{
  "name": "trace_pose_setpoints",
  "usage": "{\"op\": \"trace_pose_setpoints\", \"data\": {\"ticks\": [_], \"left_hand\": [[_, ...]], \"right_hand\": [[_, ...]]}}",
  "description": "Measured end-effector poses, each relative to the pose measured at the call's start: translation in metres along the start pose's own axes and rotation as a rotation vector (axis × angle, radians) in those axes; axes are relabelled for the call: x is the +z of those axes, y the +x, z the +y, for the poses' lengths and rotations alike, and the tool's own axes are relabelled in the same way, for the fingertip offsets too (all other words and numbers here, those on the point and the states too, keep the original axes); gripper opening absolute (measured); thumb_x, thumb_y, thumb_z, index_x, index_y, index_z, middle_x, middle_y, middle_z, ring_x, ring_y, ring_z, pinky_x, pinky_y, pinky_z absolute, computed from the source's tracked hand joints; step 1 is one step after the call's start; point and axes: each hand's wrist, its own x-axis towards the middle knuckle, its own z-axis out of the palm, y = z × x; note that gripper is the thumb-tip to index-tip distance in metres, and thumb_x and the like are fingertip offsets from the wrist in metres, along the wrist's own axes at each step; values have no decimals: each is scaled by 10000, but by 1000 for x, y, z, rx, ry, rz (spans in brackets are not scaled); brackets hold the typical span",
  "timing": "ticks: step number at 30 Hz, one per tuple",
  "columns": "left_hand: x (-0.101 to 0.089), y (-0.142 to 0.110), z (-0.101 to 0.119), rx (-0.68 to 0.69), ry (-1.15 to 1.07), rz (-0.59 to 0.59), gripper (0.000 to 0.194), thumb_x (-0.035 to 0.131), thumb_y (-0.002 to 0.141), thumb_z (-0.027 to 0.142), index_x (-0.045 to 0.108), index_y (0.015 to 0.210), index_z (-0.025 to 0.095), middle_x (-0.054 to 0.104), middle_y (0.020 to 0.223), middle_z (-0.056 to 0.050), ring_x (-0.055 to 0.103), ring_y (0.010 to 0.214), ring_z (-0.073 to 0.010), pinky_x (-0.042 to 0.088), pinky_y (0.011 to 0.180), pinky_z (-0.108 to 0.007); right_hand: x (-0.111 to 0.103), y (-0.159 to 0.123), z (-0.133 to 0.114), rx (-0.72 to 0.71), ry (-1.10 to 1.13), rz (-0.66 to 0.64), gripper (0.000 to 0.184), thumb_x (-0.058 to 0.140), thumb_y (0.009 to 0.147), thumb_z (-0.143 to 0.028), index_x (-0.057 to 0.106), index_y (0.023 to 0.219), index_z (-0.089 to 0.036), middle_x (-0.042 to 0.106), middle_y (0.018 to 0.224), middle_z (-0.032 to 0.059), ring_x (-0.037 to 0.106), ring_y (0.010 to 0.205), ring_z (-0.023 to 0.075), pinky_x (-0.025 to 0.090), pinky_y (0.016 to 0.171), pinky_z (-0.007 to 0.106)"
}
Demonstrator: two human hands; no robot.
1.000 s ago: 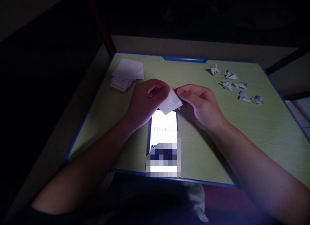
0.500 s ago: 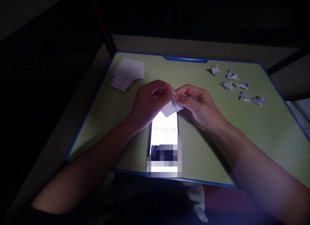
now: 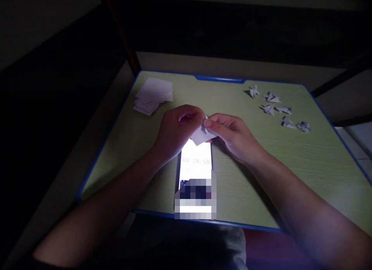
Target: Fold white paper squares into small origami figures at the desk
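White paper point(image 3: 198, 138) — partly hidden behind left hand point(image 3: 178, 131).

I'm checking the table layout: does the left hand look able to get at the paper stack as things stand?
Probably yes: the paper stack lies just beyond the left hand and to its left, with nothing visible between them, though that hand holds a piece of paper.

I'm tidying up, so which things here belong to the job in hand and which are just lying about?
Job:
paper piece, held by left hand and right hand
likely paper stack
likely six folded papers

Lying about, apparently:
phone, though its glow lights the work
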Motion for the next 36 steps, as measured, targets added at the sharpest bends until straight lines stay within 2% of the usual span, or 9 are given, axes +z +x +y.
{"op": "trace_pose_setpoints", "data": {"ticks": [8, 14, 20, 26, 31, 34, 36], "left_hand": [[1, 0, 2, -78, -40, 37, 53, 670, 726, 172, 712, 700, 153, 712, 668, 15, 629, 618, -80, 488, 555, -163], [0, 0, -1, -132, -54, -19, 111, 674, 756, 255, 718, 738, 155, 713, 686, 0, 644, 626, -98, 493, 547, -187], [-3, 0, -3, -181, -113, -36, 124, 695, 738, 284, 715, 752, 163, 701, 685, 4, 636, 588, -103, 446, 462, -175], [0, 0, 0, -210, -146, -35, 136, 678, 767, 287, 700, 766, 153, 668, 662, 10, 608, 572, -89, 456, 474, -177], [-3, -1, 4, -315, -165, -109, 219, 710, 760, 370, 678, 736, 154, 624, 602, 27, 565, 503, -77, 429, 432, -174], [-4, 0, 4, -355, -187, -120, 187, 731, 724, 335, 683, 697, 157, 632, 590, 30, 544, 485, -71, 412, 420, -175], [-4, 0, 4, -320, -181, -98, 140, 724, 720, 290, 697, 691, 156, 651, 605, 28, 554, 510, -69, 415, 440, -169]], "right_hand": [[1, -1, -3, -43, -18, 51, 313, 792, 748, -462, 679, 692, -175, 626, 592, -23, 527, 522, 68, 384, 491, 221], [0, -1, -6, -33, -68, 103, 356, 831, 676, -494, 671, 666, -177, 610, 565, -29, 526, 508, 74, 389, 476, 224], [-1, -2, -9, -73, -130, 116, 360, 827, 673, -512, 669, 675, -189, 628, 579, -23, 528, 513, 79, 398, 473, 229], [0, -3, -11, -88, -192, 134, 386, 813, 681, -534, 651, 664, -184, 606, 565, -25, 501, 504, 77, 355, 453, 226], [4, -5, -12, -109, -233, 195, 400, 833, 659, -516, 625, 620, -176, 567, 537, -34, 452, 491, 68, 312, 436, 221], [4, -5, -11, -99, -209, 178, 374, 851, 646, -484, 636, 634, -178, 593, 562, -27, 484, 509, 76, 335, 445, 222], [3, -4, -10, -87, -190, 155, 349, 855, 647, -468, 657, 658, -181, 618, 587, -18, 509, 527, 85, 354, 456, 227]]}}
